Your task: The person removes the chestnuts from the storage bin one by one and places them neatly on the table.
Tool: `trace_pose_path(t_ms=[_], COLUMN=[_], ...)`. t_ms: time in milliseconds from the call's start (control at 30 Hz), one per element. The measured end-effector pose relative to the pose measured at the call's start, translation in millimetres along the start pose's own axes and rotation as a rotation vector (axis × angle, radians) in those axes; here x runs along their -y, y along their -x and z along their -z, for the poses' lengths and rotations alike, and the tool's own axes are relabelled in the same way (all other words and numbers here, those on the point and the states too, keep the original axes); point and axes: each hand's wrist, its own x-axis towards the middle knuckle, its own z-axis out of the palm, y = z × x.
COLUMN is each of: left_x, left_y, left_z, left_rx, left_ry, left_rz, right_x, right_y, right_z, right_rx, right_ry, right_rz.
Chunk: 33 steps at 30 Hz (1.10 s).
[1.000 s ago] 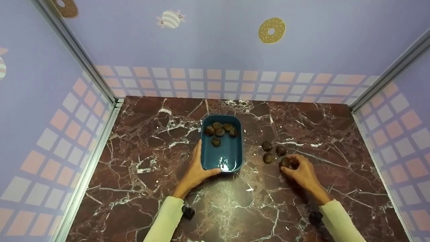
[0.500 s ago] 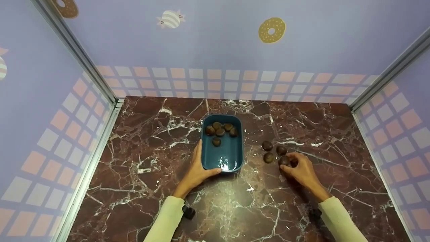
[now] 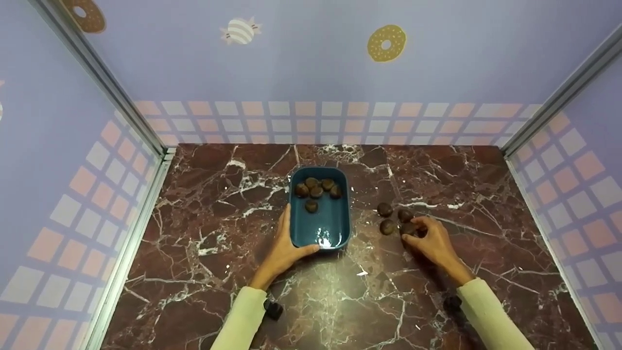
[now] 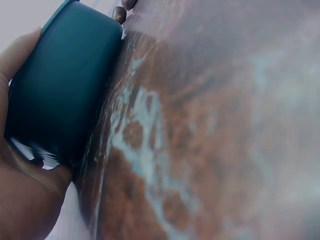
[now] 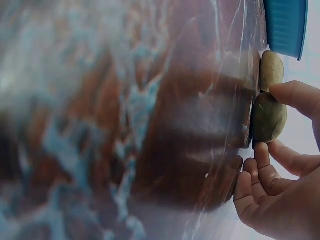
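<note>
A teal rectangular dish [image 3: 303, 232] sits upright on the marbled tabletop, with several brown chestnuts [image 3: 316, 191] gathered mostly at its far end. My left hand [image 3: 285, 247] holds its near left corner, thumb along the near wall and fingers against the left side. To the right of the dish, my right hand [image 3: 434, 243] pinches a chestnut [image 5: 270, 117] between thumb and fingers, low at the tabletop. Close by lie three loose chestnuts, one at the back [image 3: 385, 210], one beside the fingertips [image 3: 405, 215] and one nearer [image 3: 387, 227].
Patterned lilac panels [image 3: 320, 63] enclose the marbled tabletop [image 3: 214, 291] at the back and both sides. Metal rails run along the panel corners. A dark wrist device [image 3: 273, 309] sits at the left cuff, another [image 3: 453, 304] at the right.
My right hand has shifted slightly left and away from me with its chestnut, closer to the loose ones. My left hand stays on the dish. The head view has tilted a little.
</note>
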Motion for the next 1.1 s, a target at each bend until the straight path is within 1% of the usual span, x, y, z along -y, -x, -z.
trace_pose_path(t_ms=[267,500,633,733,833,1100], left_x=[-1.7,-1.5,-0.6,-0.6,-1.2,-2.1], left_y=[3.3,1.9,1.2,1.0,0.7,-0.9], left_z=[1.3,0.2,-0.2,-0.3,-0.6,-0.8], left_rx=[-0.005,-0.003,-0.005,-0.006,-0.005,0.005], left_ry=[0.014,0.014,0.016,0.016,0.015,0.012], left_rz=[0.002,-0.004,-0.004,-0.001,-0.001,-0.007], right_x=[2,10,19,28,37,61], right_y=[0,0,-3,-8,-12,-25], right_z=[0,10,16,18,17,6], right_rx=[-0.013,-0.034,-0.025,-0.016,-0.019,-0.032], right_ry=[-0.012,-0.026,-0.027,-0.045,-0.054,-0.025], right_rz=[0.028,0.007,0.008,0.031,0.071,0.192])
